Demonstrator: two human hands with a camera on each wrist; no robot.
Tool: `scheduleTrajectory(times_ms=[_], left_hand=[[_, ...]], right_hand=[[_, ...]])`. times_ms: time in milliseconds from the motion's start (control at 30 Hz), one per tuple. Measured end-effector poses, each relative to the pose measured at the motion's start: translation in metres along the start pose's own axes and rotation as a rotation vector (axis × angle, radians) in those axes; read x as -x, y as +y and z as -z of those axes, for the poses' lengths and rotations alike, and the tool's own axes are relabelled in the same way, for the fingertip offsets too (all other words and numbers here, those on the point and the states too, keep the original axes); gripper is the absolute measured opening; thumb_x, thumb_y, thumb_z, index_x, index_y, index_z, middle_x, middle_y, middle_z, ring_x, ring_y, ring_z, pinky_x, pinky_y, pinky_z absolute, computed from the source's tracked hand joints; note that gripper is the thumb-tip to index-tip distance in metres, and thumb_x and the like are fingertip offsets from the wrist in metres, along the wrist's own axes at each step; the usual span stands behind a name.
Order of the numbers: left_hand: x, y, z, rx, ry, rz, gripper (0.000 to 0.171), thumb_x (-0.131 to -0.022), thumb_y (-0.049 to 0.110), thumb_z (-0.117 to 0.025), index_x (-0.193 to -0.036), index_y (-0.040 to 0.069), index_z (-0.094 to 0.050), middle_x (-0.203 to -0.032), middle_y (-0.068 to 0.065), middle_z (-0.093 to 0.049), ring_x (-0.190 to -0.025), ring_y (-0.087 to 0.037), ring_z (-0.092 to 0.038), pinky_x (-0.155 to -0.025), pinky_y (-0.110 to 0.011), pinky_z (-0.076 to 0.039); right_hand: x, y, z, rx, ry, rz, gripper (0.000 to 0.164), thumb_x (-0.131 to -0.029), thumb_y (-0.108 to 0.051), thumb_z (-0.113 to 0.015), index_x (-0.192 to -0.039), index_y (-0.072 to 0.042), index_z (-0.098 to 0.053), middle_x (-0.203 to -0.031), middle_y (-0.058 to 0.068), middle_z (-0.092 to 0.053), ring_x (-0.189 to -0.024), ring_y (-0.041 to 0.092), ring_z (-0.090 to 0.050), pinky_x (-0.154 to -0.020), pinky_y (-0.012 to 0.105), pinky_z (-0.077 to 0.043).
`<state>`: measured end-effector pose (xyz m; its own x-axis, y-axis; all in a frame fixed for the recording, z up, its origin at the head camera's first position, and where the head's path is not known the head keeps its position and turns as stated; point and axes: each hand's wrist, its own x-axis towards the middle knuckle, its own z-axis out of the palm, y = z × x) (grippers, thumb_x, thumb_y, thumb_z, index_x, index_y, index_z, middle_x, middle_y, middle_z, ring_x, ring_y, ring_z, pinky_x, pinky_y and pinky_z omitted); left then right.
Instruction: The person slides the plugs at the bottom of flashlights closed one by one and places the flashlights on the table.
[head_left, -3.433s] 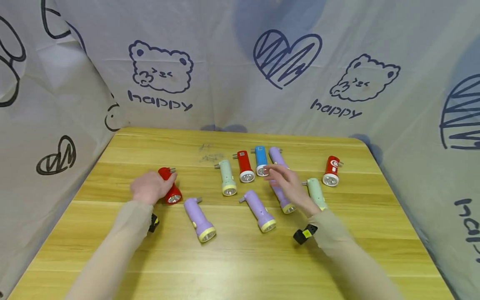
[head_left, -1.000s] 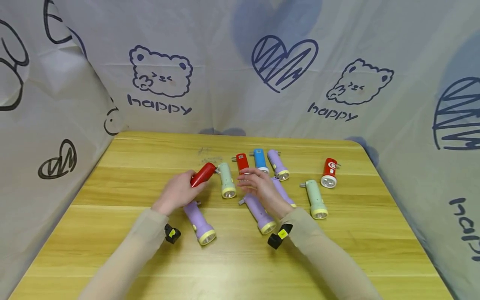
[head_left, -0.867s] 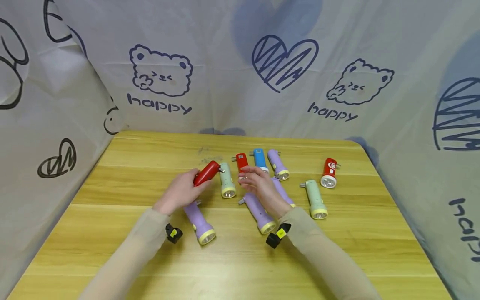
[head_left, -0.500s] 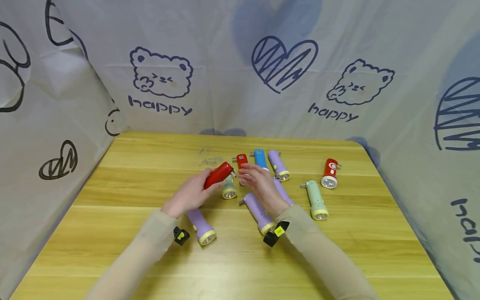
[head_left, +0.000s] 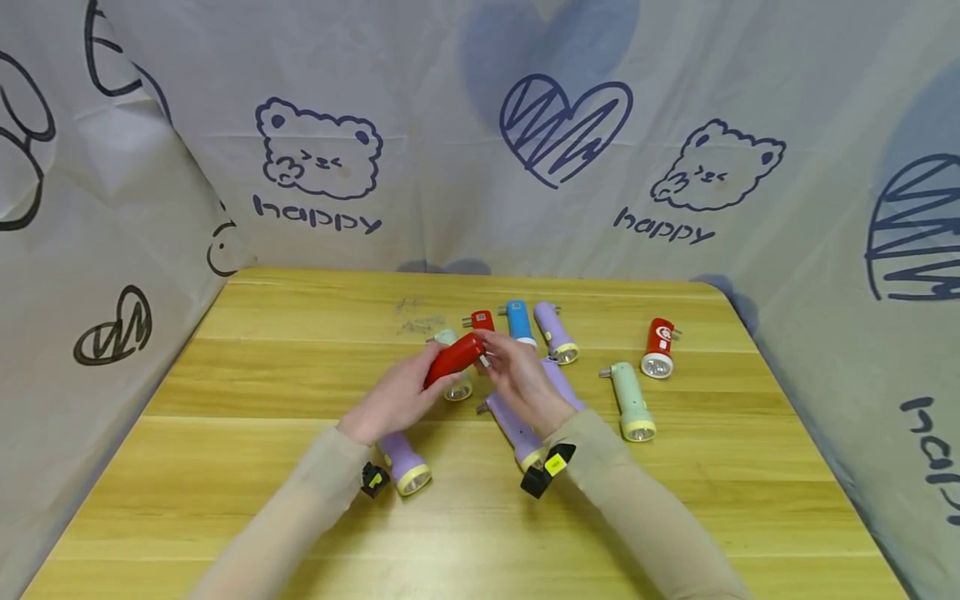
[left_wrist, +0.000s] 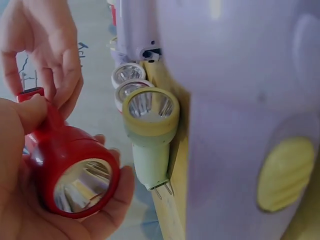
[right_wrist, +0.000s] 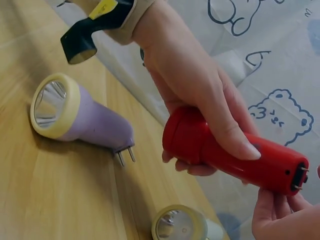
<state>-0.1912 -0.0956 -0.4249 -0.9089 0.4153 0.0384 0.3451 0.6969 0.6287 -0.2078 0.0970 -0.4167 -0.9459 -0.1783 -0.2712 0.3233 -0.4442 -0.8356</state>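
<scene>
My left hand (head_left: 393, 398) grips a red flashlight (head_left: 454, 361) above the table, thumb along its body. The lamp end lies in the palm in the left wrist view, and two metal prongs stick out of the far end. My right hand (head_left: 528, 387) is at that prong end; in the right wrist view its fingertips (right_wrist: 270, 207) touch or nearly touch the flashlight's underside, fingers loosely bent. Partly hidden behind the red flashlight lies a light green flashlight (head_left: 459, 390). A purple flashlight (head_left: 405, 465) lies below my left hand, another purple flashlight (head_left: 513, 425) below my right.
Further back lie a partly covered red flashlight (head_left: 482, 318), a blue flashlight (head_left: 519, 322) and a purple flashlight (head_left: 555, 332). To the right are a green flashlight (head_left: 632, 400) and a red-and-white flashlight (head_left: 660, 346). A printed cloth (head_left: 442, 167) encloses the wooden table (head_left: 480, 533).
My left hand has picked the red flashlight up from the table's left side and carried it right to meet my right hand. My right hand came left earlier and then stayed nearly still.
</scene>
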Motion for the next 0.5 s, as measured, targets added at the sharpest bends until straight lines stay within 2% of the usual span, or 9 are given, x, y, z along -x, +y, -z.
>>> scheduleTrajectory(times_ms=[67, 133, 367, 500], left_hand=[[0.0, 0.0, -0.002, 0.005, 0.006, 0.001, 0.039, -0.103, 0.037, -0.056, -0.133, 0.012, -0.049, -0.103, -0.011, -0.066, -0.079, -0.02, -0.059, -0.069, -0.031, -0.049], [0.0, 0.001, -0.003, 0.01, 0.011, 0.006, 0.038, -0.103, 0.036, -0.057, -0.13, 0.011, -0.05, -0.101, -0.011, -0.065, -0.077, -0.02, -0.059, -0.067, -0.03, -0.049], [0.0, 0.001, -0.005, -0.005, 0.042, 0.004, 0.038, -0.096, 0.031, -0.069, -0.119, 0.007, -0.052, -0.096, -0.01, -0.064, -0.075, -0.019, -0.059, -0.065, -0.029, -0.049], [0.0, -0.001, -0.006, -0.001, 0.056, -0.007, 0.034, -0.096, 0.028, -0.069, -0.116, 0.005, -0.054, -0.094, -0.011, -0.066, -0.074, -0.019, -0.06, -0.065, -0.03, -0.052]], right_hand=[[0.001, 0.0, -0.001, -0.031, -0.001, -0.01, 0.033, -0.103, -0.014, -0.052, -0.13, 0.003, -0.059, -0.121, 0.003, -0.062, -0.106, 0.012, -0.06, -0.105, 0.029, -0.045], [0.002, 0.0, -0.002, -0.05, 0.001, -0.014, 0.029, -0.103, -0.014, -0.053, -0.126, 0.001, -0.06, -0.122, 0.003, -0.062, -0.109, 0.012, -0.06, -0.106, 0.028, -0.046], [0.01, 0.001, -0.007, -0.088, 0.011, -0.005, 0.035, -0.102, -0.013, -0.052, -0.133, 0.003, -0.055, -0.123, 0.004, -0.061, -0.11, 0.012, -0.056, -0.097, 0.023, -0.05], [0.015, 0.002, -0.012, -0.109, 0.01, 0.01, 0.022, -0.101, -0.011, -0.052, -0.117, -0.002, -0.063, -0.123, 0.003, -0.06, -0.111, 0.011, -0.055, -0.1, 0.023, -0.048]])
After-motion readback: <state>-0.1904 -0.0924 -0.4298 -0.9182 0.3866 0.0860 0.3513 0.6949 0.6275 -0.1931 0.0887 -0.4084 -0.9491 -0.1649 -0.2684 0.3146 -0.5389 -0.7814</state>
